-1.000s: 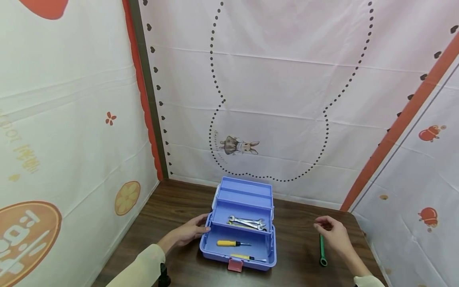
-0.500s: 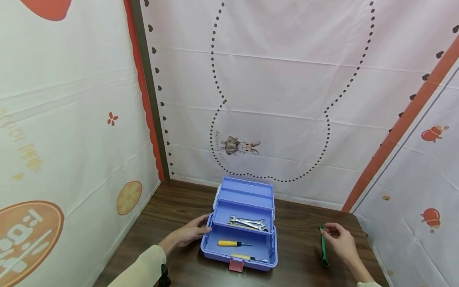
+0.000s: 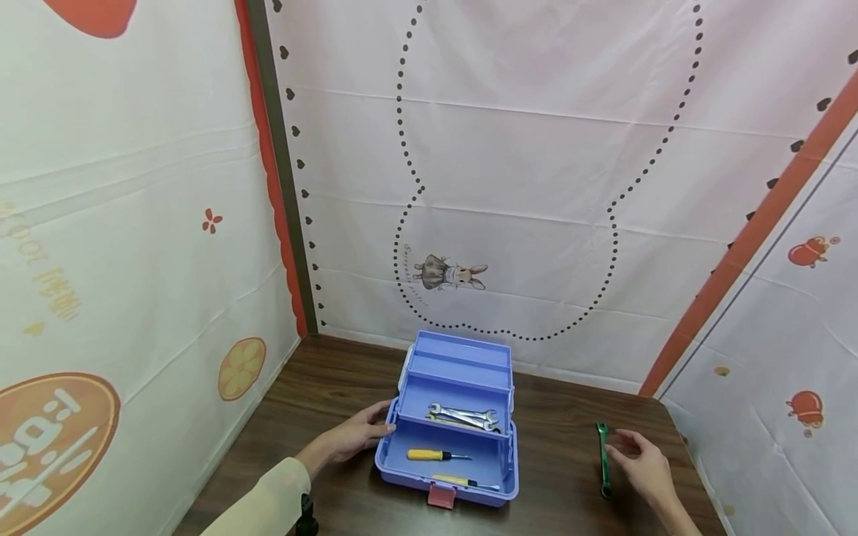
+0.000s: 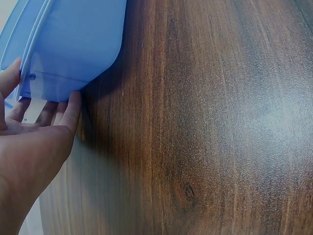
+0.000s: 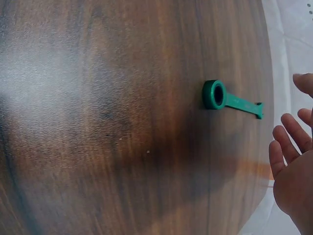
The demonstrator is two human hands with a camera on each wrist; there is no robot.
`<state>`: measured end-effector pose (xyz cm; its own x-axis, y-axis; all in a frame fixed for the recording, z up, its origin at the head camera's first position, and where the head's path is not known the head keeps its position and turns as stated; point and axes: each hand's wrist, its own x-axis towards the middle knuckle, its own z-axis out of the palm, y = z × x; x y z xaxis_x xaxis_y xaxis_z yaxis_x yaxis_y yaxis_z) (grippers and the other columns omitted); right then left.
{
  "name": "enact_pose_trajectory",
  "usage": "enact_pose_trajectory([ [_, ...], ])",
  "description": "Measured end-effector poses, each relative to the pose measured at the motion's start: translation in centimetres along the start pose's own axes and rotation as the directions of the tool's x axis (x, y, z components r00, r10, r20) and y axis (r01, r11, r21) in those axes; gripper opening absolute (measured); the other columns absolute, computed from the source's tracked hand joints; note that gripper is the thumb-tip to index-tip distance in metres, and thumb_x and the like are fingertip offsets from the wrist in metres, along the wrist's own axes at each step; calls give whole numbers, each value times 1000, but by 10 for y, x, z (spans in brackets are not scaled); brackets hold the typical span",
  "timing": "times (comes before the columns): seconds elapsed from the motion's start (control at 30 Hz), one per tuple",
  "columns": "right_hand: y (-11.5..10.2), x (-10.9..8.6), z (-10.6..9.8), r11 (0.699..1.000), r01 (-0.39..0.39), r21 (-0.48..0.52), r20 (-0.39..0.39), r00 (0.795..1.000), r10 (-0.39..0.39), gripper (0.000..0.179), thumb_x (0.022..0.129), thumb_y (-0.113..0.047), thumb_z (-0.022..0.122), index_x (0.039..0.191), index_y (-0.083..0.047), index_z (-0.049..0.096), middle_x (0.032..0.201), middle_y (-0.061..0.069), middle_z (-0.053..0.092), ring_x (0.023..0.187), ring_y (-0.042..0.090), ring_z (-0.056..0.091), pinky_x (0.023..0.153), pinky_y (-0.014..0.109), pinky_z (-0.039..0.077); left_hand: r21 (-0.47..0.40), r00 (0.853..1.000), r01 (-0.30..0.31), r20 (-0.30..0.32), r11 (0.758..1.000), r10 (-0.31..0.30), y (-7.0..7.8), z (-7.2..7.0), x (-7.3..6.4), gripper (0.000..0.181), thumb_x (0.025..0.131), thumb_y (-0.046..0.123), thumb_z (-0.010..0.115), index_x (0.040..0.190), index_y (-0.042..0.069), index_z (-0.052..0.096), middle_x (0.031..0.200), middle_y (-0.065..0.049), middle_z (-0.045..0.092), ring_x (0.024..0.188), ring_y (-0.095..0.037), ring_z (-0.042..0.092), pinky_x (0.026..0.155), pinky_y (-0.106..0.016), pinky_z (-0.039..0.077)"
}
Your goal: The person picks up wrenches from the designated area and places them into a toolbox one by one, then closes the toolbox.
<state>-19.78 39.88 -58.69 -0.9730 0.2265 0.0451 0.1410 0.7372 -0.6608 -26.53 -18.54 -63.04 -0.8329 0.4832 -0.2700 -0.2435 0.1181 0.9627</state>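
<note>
A blue toolbox (image 3: 395, 465) stands open on the table, with a raised tray (image 3: 418, 391) and a red latch (image 3: 441, 496) at its front. My left hand (image 3: 355, 433) holds its left side; in the left wrist view the thumb (image 4: 12, 78) lies at the rim and the fingers rest against the outer wall. To the right, a green ratchet wrench (image 3: 604, 461) lies on the table, its ring end towards me. Beside it is my right hand (image 3: 643, 465), fingers loosely bent and holding nothing. The right wrist view shows that hand apart from the wrench.
Several wrenches (image 3: 465, 415) lie in the raised tray. Below them in the box are two yellow-handled screwdrivers, one farther back (image 3: 425, 454) and one nearer the front (image 3: 456, 480). Patterned cloth (image 3: 509, 246) hangs along the back and both sides of the brown table (image 3: 556, 432).
My right hand has drawn back towards me and to the right from above the green wrench's far end, leaving the wrench uncovered. The left hand and toolbox have stayed put.
</note>
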Motion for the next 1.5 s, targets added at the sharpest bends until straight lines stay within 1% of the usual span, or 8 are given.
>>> enact_pose_trajectory([
  [0.13,4,-1,1,1000,-15,2,9,1000,15,64,98,-35,79,138,10,59,129,32,67,115,44,67,87,42,62,8,1000,4,-8,1000,-4,0,0,0,78,105,30,70,167,7,28,165,-29,31,146,-45,43,114,-60,45],
  [0.27,8,-1,4,1000,-21,-18,41,999,22,72,98,-43,77,142,11,55,133,34,64,119,48,64,96,56,57,-10,1000,9,-4,1000,-9,0,0,0,77,106,30,69,167,7,27,165,-29,31,147,-45,42,115,-61,45],
  [0.47,19,-1,11,998,-37,-56,88,995,41,86,98,-47,76,147,15,45,136,39,59,122,54,59,99,65,51,-31,1000,11,9,999,-11,0,1,0,76,107,30,67,167,7,27,166,-28,29,148,-45,40,116,-60,43],
  [0.67,22,-3,15,998,-46,-53,101,994,51,87,99,-43,76,148,18,40,133,40,59,123,54,57,101,66,49,-43,1000,5,13,999,-5,-1,1,0,76,107,28,67,167,6,27,167,-27,27,150,-47,37,116,-59,44],
  [0.9,23,-1,19,998,-33,-57,101,994,38,78,99,-41,76,142,18,49,130,38,62,120,52,60,99,64,51,-38,1000,6,3,999,-5,-2,0,0,75,107,30,66,167,7,27,166,-27,29,148,-46,40,115,-60,44],
  [1.13,26,1,24,998,-13,-58,89,996,18,68,97,-32,77,134,20,55,123,35,65,111,48,64,94,62,54,-41,1000,1,3,999,-1,-3,0,0,75,107,28,66,167,6,26,168,-27,26,151,-48,35,116,-60,43],
  [1.3,30,3,27,998,15,-63,66,998,-10,60,94,-24,79,129,19,58,113,29,68,105,44,67,91,61,54,-48,1000,1,2,999,0,-3,0,0,77,106,29,68,167,6,26,169,-27,24,153,-49,31,117,-60,43],
  [1.5,32,3,33,996,30,-86,33,999,-27,48,92,-16,80,123,16,62,106,22,66,97,39,68,85,56,54,-49,1000,0,1,999,0,-4,-1,-1,78,106,29,68,167,6,26,168,-27,25,153,-49,30,117,-60,42],
])
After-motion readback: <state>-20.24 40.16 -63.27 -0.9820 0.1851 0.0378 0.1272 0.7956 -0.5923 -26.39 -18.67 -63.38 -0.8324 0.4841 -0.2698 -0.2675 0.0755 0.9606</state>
